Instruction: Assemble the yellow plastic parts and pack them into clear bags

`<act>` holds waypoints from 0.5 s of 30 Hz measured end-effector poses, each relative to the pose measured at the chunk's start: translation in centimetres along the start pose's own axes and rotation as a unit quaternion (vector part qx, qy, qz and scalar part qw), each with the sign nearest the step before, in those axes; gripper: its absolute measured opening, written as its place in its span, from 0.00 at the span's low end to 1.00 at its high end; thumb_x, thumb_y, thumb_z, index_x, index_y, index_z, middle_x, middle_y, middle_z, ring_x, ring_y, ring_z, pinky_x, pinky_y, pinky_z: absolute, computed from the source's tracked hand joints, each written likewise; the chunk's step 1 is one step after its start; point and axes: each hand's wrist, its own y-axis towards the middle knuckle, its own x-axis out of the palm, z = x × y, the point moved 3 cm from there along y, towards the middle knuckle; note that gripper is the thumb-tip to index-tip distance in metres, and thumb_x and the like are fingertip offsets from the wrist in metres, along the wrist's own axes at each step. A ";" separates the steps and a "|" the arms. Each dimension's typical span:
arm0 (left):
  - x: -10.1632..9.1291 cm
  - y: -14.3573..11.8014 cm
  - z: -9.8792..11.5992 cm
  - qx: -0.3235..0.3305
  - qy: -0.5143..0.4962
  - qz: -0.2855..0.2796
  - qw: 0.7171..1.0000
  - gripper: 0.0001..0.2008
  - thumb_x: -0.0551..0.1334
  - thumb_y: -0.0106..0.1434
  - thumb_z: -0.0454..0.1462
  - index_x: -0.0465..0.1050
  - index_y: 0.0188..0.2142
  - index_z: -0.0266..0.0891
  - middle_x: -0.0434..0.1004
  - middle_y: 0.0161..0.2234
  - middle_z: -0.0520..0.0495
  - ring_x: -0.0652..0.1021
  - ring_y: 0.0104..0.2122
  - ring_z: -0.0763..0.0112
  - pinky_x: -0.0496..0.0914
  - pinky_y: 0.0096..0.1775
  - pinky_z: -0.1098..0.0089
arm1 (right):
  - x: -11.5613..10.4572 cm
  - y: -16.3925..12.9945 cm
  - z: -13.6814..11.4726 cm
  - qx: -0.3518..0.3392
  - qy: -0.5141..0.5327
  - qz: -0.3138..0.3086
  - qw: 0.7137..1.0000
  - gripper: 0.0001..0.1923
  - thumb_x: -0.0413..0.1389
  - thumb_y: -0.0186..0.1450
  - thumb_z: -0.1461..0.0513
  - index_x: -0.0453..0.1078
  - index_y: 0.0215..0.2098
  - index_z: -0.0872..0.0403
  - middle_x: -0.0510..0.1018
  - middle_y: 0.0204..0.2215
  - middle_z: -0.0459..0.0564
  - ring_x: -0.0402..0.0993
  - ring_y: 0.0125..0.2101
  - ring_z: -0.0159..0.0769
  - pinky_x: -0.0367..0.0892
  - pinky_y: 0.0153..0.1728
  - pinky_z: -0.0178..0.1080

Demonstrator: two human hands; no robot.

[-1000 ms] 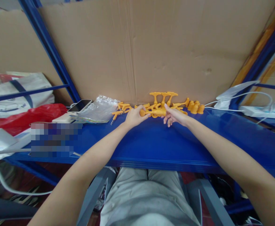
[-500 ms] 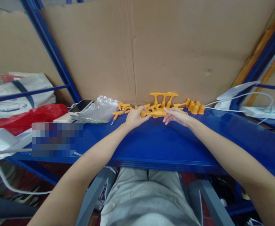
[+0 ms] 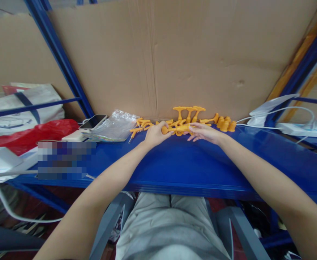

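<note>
My left hand (image 3: 157, 135) is closed around the rounded left end of an orange plastic corkscrew part (image 3: 179, 128), thumb and fingers curled about it. My right hand (image 3: 205, 133) holds the other end between its thumb and upper fingers, while the lower fingers hang loosely apart. The part lies roughly level between the hands, low over the blue table (image 3: 180, 162). Just behind are more loose orange pieces. Orange corkscrew pieces with metal spirals (image 3: 132, 136) lie left of my left hand. T-shaped orange handles (image 3: 188, 112) lean against the cardboard at the back.
Short orange caps (image 3: 224, 124) cluster right of my right hand. To the left are a clear plastic bag (image 3: 112, 126), a phone (image 3: 93, 122) and a red bag (image 3: 39, 135). A cardboard wall (image 3: 153, 65) closes off the back. White cables (image 3: 277, 108) lie at the right.
The orange part between my hands has turned slightly, and its right end now shows narrower. My right hand has shifted a little to the right and its fingers have moved. The left hand stays put.
</note>
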 end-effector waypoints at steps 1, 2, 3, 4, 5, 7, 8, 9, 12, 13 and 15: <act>0.0 0.0 -0.1 -0.001 -0.002 0.001 1.000 0.14 0.67 0.57 0.47 0.71 0.37 0.42 0.75 0.24 0.53 0.76 0.27 0.66 0.61 0.29 0.72 | 0.0 -0.1 -0.1 -0.010 0.005 0.000 1.000 0.17 0.59 0.68 0.56 0.68 0.53 0.53 0.81 0.47 0.57 0.81 0.32 0.34 0.75 0.30 0.34; -0.1 0.0 -0.1 -0.001 -0.004 0.001 1.000 0.14 0.67 0.57 0.47 0.70 0.37 0.42 0.74 0.24 0.53 0.76 0.26 0.66 0.60 0.29 0.72 | 0.1 -0.1 -0.1 -0.015 0.012 0.005 1.000 0.18 0.59 0.68 0.59 0.68 0.54 0.53 0.81 0.48 0.57 0.81 0.33 0.33 0.75 0.31 0.34; -0.1 0.0 -0.1 -0.002 -0.006 0.002 1.000 0.15 0.67 0.57 0.48 0.70 0.37 0.42 0.74 0.24 0.53 0.76 0.26 0.66 0.60 0.29 0.72 | 0.2 -0.1 -0.2 -0.015 0.021 0.010 1.000 0.18 0.59 0.67 0.61 0.67 0.55 0.53 0.81 0.48 0.57 0.81 0.33 0.32 0.75 0.32 0.33; -0.1 0.0 -0.2 -0.003 -0.007 0.003 1.000 0.15 0.66 0.57 0.48 0.70 0.37 0.42 0.74 0.24 0.53 0.75 0.26 0.66 0.60 0.29 0.72 | 0.2 -0.1 -0.2 -0.013 0.031 0.015 0.999 0.17 0.59 0.67 0.62 0.68 0.54 0.54 0.81 0.48 0.57 0.81 0.32 0.32 0.75 0.32 0.33; -0.2 0.0 -0.2 -0.003 -0.006 0.004 1.000 0.15 0.66 0.57 0.48 0.70 0.37 0.42 0.73 0.24 0.53 0.75 0.26 0.66 0.60 0.29 0.72 | 0.3 -0.1 -0.2 -0.009 0.040 0.019 0.999 0.17 0.59 0.67 0.62 0.68 0.54 0.55 0.81 0.47 0.57 0.81 0.32 0.31 0.75 0.33 0.33; -0.1 0.1 -0.3 0.001 0.001 0.007 1.000 0.15 0.66 0.57 0.49 0.70 0.37 0.42 0.73 0.24 0.53 0.75 0.26 0.67 0.60 0.29 0.72 | 0.5 -0.1 -0.1 -0.001 0.052 0.023 0.998 0.16 0.59 0.67 0.62 0.69 0.53 0.55 0.82 0.45 0.57 0.81 0.32 0.31 0.75 0.34 0.34; -0.1 0.1 -0.3 0.004 0.006 0.009 1.000 0.15 0.66 0.57 0.49 0.70 0.37 0.42 0.74 0.24 0.53 0.75 0.26 0.67 0.60 0.29 0.72 | 0.5 -0.1 -0.1 -0.001 0.055 0.023 0.998 0.16 0.59 0.67 0.62 0.70 0.52 0.55 0.82 0.45 0.57 0.81 0.32 0.32 0.75 0.34 0.34; -0.1 0.1 -0.3 0.007 0.011 0.010 1.000 0.15 0.66 0.57 0.49 0.70 0.37 0.42 0.74 0.24 0.53 0.75 0.26 0.67 0.61 0.29 0.72 | 0.5 -0.1 -0.1 -0.001 0.057 0.022 0.998 0.16 0.60 0.67 0.61 0.70 0.52 0.55 0.82 0.44 0.57 0.81 0.32 0.32 0.75 0.35 0.35; 0.1 0.1 -0.3 0.009 0.020 0.008 1.000 0.15 0.66 0.58 0.49 0.70 0.37 0.42 0.75 0.25 0.53 0.76 0.27 0.67 0.62 0.30 0.72 | 0.6 -0.1 -0.1 0.000 0.063 0.024 0.998 0.15 0.60 0.66 0.61 0.71 0.50 0.55 0.83 0.43 0.56 0.81 0.31 0.32 0.75 0.35 0.35; 0.1 0.1 -0.3 0.011 0.019 0.005 1.000 0.15 0.66 0.58 0.49 0.70 0.38 0.42 0.75 0.25 0.53 0.76 0.27 0.66 0.63 0.30 0.72 | 0.6 -0.1 -0.1 0.001 0.064 0.029 0.998 0.14 0.60 0.66 0.61 0.71 0.50 0.55 0.83 0.42 0.56 0.81 0.31 0.32 0.74 0.35 0.34; 0.1 0.1 -0.2 0.017 0.009 -0.002 1.000 0.16 0.65 0.58 0.49 0.70 0.40 0.42 0.75 0.26 0.53 0.77 0.28 0.66 0.65 0.31 0.71 | 0.5 0.0 -0.1 -0.004 0.063 0.049 0.997 0.13 0.60 0.66 0.61 0.71 0.48 0.55 0.83 0.40 0.56 0.81 0.29 0.32 0.74 0.34 0.34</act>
